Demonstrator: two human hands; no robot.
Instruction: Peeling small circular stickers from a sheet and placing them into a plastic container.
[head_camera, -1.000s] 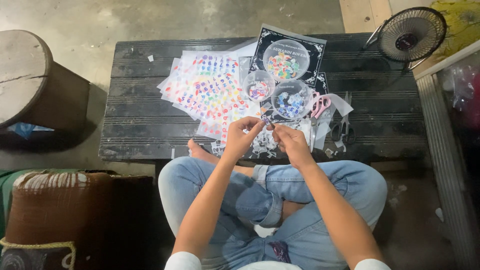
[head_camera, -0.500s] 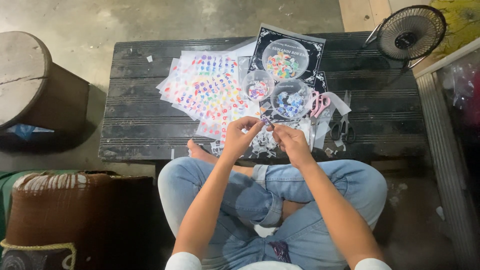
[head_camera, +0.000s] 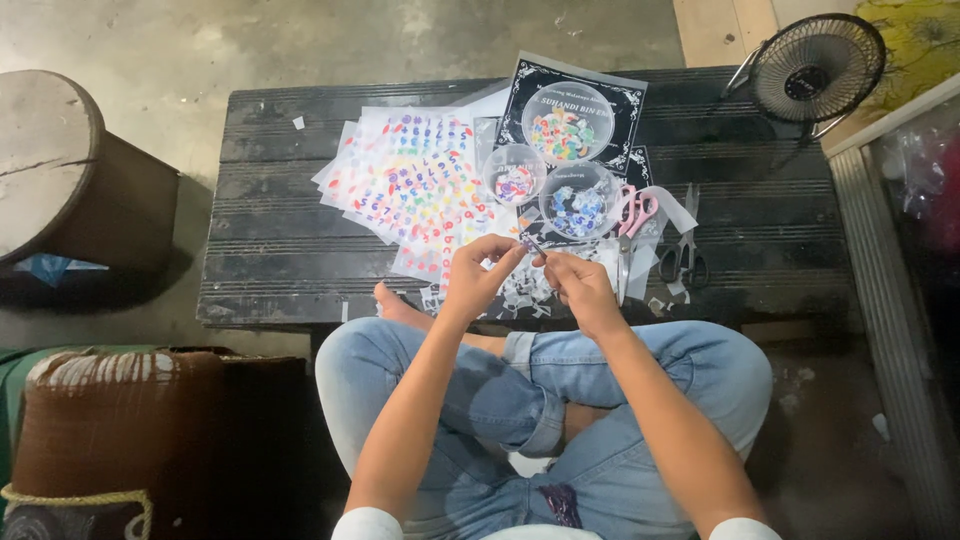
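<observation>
Nothing has shifted in the last second: the left hand (head_camera: 478, 272) and right hand (head_camera: 580, 285) stay together at the near edge of the low black slatted wooden table (head_camera: 280, 250), fingertips of both pinching a tiny coloured sticker piece (head_camera: 531, 245) between them. Colourful number sticker sheets (head_camera: 415, 185) lie just beyond on the left; three clear round plastic containers (head_camera: 578, 198) and pink-handled scissors (head_camera: 632, 225) crowd the right. Bare tabletop stays open far left.
</observation>
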